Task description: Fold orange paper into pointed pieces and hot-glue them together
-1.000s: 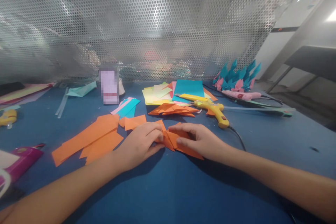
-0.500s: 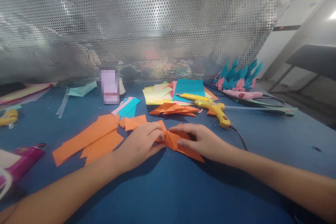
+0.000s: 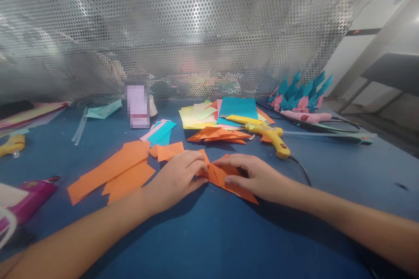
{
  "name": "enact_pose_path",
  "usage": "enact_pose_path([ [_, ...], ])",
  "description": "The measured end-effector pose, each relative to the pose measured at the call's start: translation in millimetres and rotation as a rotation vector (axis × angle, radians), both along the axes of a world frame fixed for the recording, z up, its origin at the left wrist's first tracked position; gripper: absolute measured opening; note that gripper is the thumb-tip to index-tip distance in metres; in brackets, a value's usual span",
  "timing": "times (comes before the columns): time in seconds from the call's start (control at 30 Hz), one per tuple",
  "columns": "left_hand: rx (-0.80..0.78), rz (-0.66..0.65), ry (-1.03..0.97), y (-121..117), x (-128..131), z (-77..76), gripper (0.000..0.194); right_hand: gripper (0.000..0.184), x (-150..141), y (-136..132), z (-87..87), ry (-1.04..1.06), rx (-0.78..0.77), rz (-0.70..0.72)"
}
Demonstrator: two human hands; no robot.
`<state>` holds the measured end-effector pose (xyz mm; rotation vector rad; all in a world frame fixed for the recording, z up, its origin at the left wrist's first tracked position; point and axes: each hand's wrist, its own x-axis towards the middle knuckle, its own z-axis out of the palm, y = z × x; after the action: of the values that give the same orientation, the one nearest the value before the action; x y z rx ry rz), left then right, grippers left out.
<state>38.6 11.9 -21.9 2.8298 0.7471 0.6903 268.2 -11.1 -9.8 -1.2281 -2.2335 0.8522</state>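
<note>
Between my hands, low over the blue table (image 3: 209, 235), is a folded piece of orange paper (image 3: 216, 177). My left hand (image 3: 183, 172) is closed on its left end, fingers curled and thumb underneath. On the right part, my right hand (image 3: 257, 175) grips the paper between thumb and bent fingers. Its pointed lower corner sticks out below that hand. Flat orange sheets (image 3: 114, 170) lie left of my left hand, with a smaller orange piece (image 3: 170, 151) just behind it. A pile of folded orange pieces (image 3: 218, 135) sits beyond the hands.
A yellow glue gun (image 3: 271, 137) and yellow cutter knife (image 3: 240, 119) lie behind my right hand, beside coloured paper sheets (image 3: 237, 109). Blue and pink folded paper shapes (image 3: 303, 93) stand back right, near a pink glue gun (image 3: 306, 116). A perforated metal panel (image 3: 196, 30) closes the back.
The view has shifted slightly. Both hands stay on the folded orange paper, with almost no movement of the fingers.
</note>
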Motion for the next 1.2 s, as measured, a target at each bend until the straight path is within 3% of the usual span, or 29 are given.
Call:
enact_pose_path([
  [0.33,-0.002,0.0,-0.003,1.3,1.4,-0.9,0.009,0.035,3.3,-9.1,-3.9,-0.361,0.37,0.056],
  [0.53,-0.012,-0.004,-0.004,2.5,0.5,-1.5,0.011,0.044,2.4,-6.7,-8.3,-0.376,0.374,0.191],
  [1.2,0.063,-0.029,0.07,2.6,2.0,2.2,0.019,0.041,3.4,-7.7,-6.3,-0.323,0.334,0.202],
])
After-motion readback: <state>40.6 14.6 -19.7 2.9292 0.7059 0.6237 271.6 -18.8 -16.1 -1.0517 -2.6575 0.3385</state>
